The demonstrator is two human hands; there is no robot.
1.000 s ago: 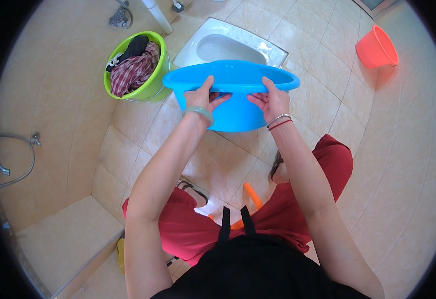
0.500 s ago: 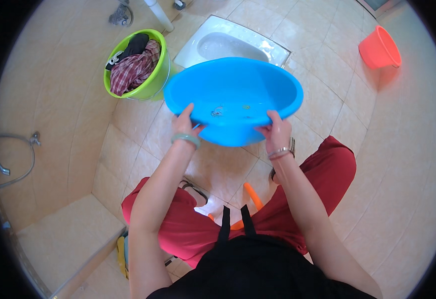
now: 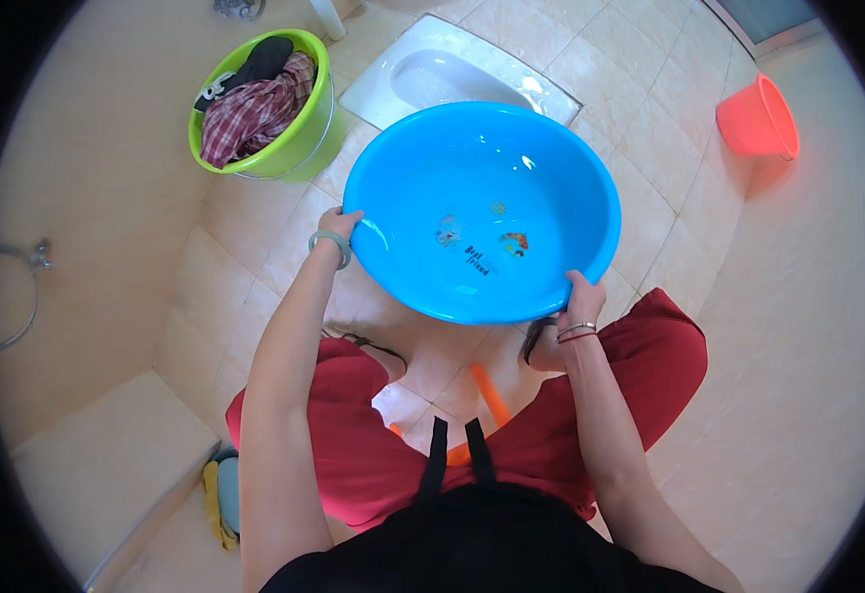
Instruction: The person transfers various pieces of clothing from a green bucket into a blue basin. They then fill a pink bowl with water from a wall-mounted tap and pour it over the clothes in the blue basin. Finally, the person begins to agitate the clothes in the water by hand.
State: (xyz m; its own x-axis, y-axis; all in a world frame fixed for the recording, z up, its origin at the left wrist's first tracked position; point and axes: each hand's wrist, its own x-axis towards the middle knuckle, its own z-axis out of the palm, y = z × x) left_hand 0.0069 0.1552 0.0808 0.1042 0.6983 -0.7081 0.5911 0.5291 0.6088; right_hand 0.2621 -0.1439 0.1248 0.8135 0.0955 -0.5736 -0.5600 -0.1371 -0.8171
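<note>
Between my two hands is a large round blue basin point(image 3: 423, 267), its inside facing up and showing small printed pictures on the bottom. My left hand point(image 3: 338, 225) grips the rim on the left side, with the thumb over the edge. On the near right side, my right hand point(image 3: 583, 298) is closed round the rim in the same way. The fingers under the basin are hidden. No loose things lie inside it. Whether the basin touches the tiles I cannot tell.
A green bucket point(image 3: 302, 153) of clothes, including a checked cloth point(image 3: 255, 111), stands far left. Behind the basin is a white squat toilet point(image 3: 393, 64). A pink bucket point(image 3: 757, 121) stands far right by the wall. A hose point(image 3: 35, 296) hangs at left; an orange stool point(image 3: 490, 393) is below me.
The basin was tipped with its far side raised; now it lies flatter and nearer, its bottom showing. My hands have moved apart along the rim, the left leftward, the right nearer me.
</note>
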